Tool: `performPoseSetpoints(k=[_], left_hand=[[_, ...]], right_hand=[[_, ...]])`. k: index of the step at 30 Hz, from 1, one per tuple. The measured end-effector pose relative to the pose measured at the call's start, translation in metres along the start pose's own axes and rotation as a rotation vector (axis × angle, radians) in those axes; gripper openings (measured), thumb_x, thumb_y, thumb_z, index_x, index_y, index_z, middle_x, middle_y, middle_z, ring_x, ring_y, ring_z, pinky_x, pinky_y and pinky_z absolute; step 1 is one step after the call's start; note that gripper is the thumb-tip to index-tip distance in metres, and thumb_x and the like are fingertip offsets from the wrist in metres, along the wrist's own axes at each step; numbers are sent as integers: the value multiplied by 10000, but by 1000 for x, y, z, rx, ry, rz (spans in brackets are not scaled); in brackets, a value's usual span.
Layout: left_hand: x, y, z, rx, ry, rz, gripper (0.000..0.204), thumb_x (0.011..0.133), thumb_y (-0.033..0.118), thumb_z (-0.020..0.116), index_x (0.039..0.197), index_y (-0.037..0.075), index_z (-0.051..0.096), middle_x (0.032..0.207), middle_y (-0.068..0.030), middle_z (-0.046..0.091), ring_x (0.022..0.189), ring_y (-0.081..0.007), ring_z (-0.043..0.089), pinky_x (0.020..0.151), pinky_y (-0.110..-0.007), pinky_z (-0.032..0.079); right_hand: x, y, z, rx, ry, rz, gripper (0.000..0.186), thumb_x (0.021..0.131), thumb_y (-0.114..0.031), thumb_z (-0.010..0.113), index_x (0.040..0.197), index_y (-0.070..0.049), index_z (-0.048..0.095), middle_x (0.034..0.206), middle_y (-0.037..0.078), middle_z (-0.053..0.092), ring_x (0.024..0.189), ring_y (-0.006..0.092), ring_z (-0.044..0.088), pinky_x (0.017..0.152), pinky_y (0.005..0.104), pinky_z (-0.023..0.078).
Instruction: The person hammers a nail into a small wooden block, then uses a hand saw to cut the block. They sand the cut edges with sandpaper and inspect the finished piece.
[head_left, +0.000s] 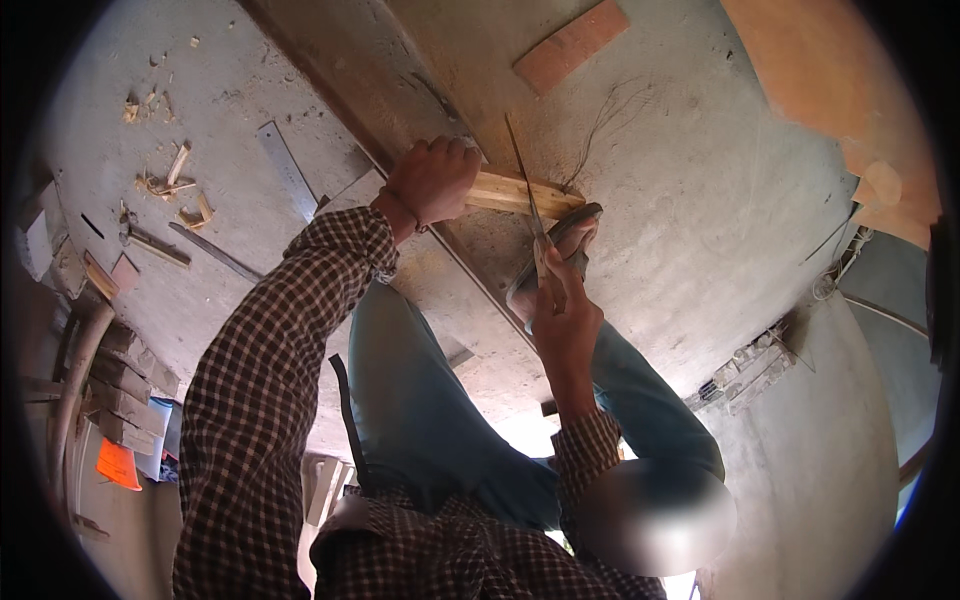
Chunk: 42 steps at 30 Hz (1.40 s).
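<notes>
The wooden piece (500,192) lies between the left hand (435,180) and the sandalled foot (574,236); the left fingers curl around the piece's left end; the right hand (566,315) wraps its fingers round the saw (533,205), whose blade crosses the piece.

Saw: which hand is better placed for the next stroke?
Right, I'd judge. The right hand holds the saw by its handle end, and the blade crosses the wood in this view. The left hand grips the wood's left end, so it seems better placed for steadying.
</notes>
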<state>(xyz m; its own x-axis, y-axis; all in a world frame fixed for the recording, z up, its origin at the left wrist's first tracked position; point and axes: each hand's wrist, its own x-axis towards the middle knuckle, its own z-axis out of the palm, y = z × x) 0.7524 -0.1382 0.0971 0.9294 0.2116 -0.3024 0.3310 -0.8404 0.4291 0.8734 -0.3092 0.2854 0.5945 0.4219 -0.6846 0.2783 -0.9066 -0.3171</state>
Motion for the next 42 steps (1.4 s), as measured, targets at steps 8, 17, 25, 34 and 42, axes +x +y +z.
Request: performPoseSetpoints(k=[8,17,25,34,42], left_hand=[[-6,9,6,18,28,-14,669,669,551,908,1035,60,638,941,-91,647,875,-250,650,740,-418,564],[0,3,-2,16,-18,-36,683,665,569,901,1032,56,639,950,-87,646,920,-248,653,746,-417,568],[0,1,-9,11,-22,-47,673,656,561,915,1011,55,647,926,-85,646,910,-245,657,730,-405,564],[-4,0,-6,-8,60,-27,655,660,562,912,988,65,638,931,-90,646,910,-244,654,727,-416,570],[1,-3,-3,26,44,-23,668,648,545,921,1011,56,646,922,-93,654,868,-255,665,733,-421,580]], right_hand=[[-72,-3,-37,-116,-7,-130,340,982,-17,620,1321,-42,642,1183,188,736,992,315,742,840,394,592],[-79,10,-43,-115,49,-186,377,967,-14,622,1336,-89,645,1079,184,741,889,330,741,740,418,585],[-42,6,-27,-187,18,-203,445,954,-2,598,1390,-92,609,1102,179,741,919,349,733,773,422,594],[-23,11,-11,-113,0,-155,440,946,-21,624,1375,-120,628,1155,216,704,903,364,735,740,443,578],[-4,8,-1,-20,-49,-34,483,983,-14,570,1444,-157,601,1109,184,691,1017,365,687,804,429,576]])
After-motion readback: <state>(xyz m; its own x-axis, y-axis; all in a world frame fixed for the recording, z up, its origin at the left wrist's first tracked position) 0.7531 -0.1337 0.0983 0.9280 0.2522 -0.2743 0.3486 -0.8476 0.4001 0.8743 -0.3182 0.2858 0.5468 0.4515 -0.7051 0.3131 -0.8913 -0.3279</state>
